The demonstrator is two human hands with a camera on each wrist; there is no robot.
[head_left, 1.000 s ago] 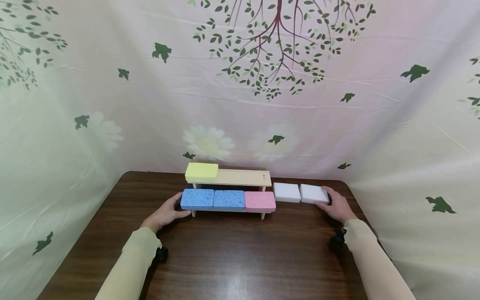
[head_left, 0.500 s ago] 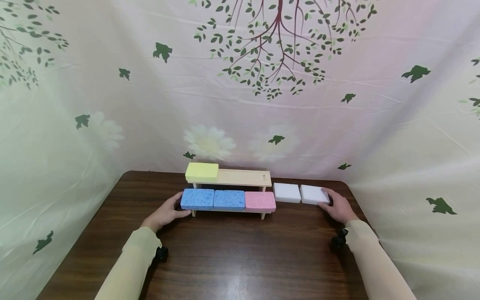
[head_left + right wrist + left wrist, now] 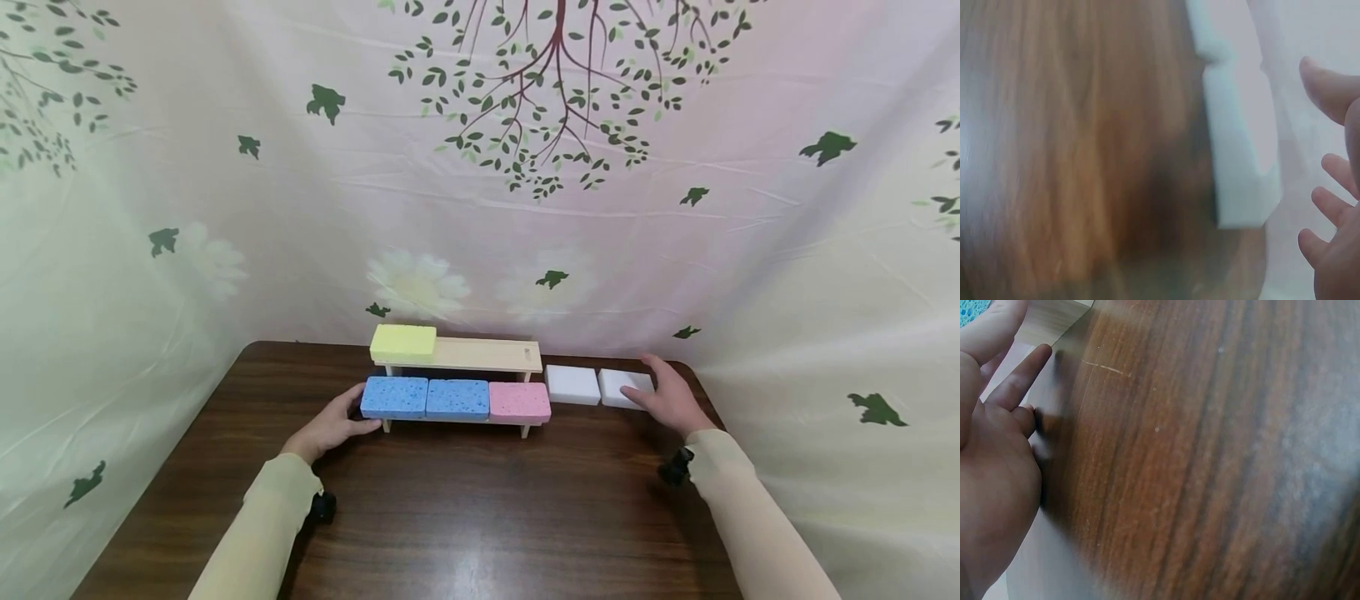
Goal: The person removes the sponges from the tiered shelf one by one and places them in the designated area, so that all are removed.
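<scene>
My left hand (image 3: 333,425) holds the left end of a small two-tier wooden stand (image 3: 480,353), the thumb at the front and fingers behind. In the left wrist view, a corner of a blue sponge (image 3: 971,309) shows above the thumb. Beside that hand, the lower tier bears two speckled blue sponges (image 3: 395,397) and a pink sponge (image 3: 520,402). My right hand (image 3: 675,400) is above the right-hand white sponge block (image 3: 615,385), fingers spread and holding nothing. In the right wrist view its fingertips (image 3: 1311,65) are apart from the block.
A yellow sponge (image 3: 403,341) sits at the left of the stand's upper tier. Another white sponge block (image 3: 573,385) lies between the stand and the right-hand block. The dark wooden table (image 3: 480,500) ends at a printed cloth backdrop (image 3: 480,233).
My right hand has let go of the right-hand white sponge block, lifting a little and spreading its fingers. The left hand and the stand stay in place.
</scene>
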